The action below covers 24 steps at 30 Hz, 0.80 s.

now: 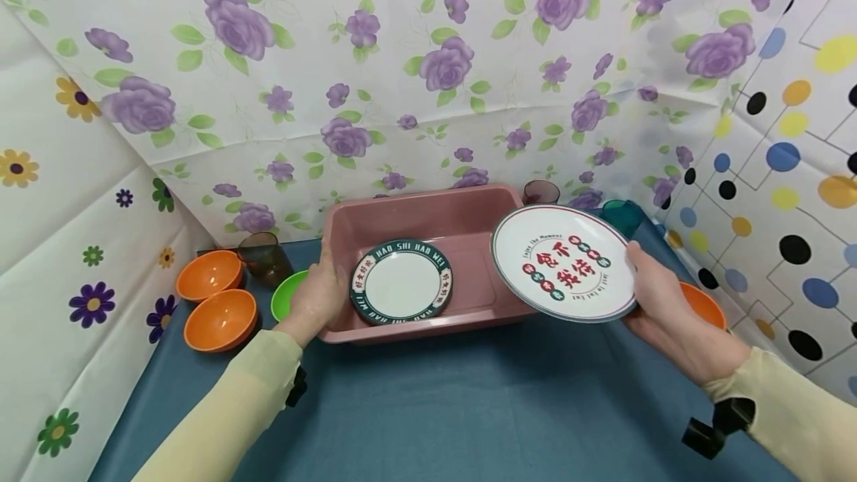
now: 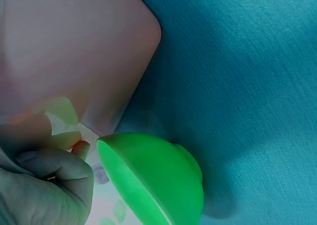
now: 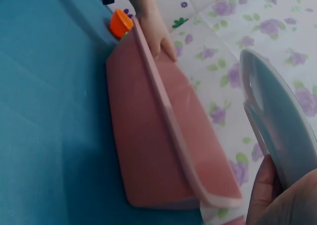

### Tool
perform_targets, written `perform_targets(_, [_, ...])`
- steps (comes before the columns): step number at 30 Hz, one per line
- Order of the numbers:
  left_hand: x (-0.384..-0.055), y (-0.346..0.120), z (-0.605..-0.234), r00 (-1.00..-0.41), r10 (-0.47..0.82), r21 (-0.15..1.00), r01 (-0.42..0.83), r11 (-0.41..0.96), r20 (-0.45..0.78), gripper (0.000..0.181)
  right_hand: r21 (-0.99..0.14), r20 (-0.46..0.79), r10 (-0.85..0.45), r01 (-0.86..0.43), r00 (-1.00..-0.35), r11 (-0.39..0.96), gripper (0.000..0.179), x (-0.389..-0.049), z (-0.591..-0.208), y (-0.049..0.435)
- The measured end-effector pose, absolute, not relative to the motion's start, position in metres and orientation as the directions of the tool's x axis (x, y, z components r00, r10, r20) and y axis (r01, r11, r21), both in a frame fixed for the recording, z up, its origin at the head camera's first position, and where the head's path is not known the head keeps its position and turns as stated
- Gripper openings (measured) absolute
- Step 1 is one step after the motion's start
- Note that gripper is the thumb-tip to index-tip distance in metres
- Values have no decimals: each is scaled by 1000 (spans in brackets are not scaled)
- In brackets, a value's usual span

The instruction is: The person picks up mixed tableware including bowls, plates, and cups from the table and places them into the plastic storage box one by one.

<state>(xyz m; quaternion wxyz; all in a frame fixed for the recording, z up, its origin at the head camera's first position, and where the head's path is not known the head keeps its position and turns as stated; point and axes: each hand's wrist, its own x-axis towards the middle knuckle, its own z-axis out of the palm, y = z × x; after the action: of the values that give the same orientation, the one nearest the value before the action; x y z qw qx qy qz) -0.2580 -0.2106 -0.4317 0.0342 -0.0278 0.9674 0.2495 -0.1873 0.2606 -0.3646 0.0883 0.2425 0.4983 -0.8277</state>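
Observation:
My left hand (image 1: 315, 300) grips the left end of a pink plastic tub (image 1: 428, 329), its fingers curled at the rim. A plate with a dark green patterned border (image 1: 402, 281) lies inside the tub, left of centre. My right hand (image 1: 659, 296) holds a white plate with red lettering (image 1: 562, 262) by its right edge. That plate is tilted, above the tub's right end. In the right wrist view the thumb and palm pinch the plate (image 3: 282, 121). A green bowl (image 2: 158, 175) stands close beside my left hand, partly hidden in the head view.
Two orange bowls (image 1: 221, 320) and a brown cup (image 1: 266, 259) stand at the left. Behind the tub's right end are a reddish cup (image 1: 541, 192) and a teal cup (image 1: 621, 218). Another orange bowl (image 1: 703, 306) is partly hidden behind my right hand. Patterned sheets (image 1: 402, 95) enclose the table.

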Motion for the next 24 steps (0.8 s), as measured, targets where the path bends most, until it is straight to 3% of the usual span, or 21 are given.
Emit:
perform_targets(11, [-259, -211, -434, -995, -36, 485, -75, 871, -91, 72, -856, -427, 72, 377, -901, -354, 71, -220, -352, 212])
perform_targets(24, [-258, -211, -433, -997, -36, 503, -62, 862, -61, 72, -887, -425, 103, 391, -899, -244, 62, -251, -357, 157])
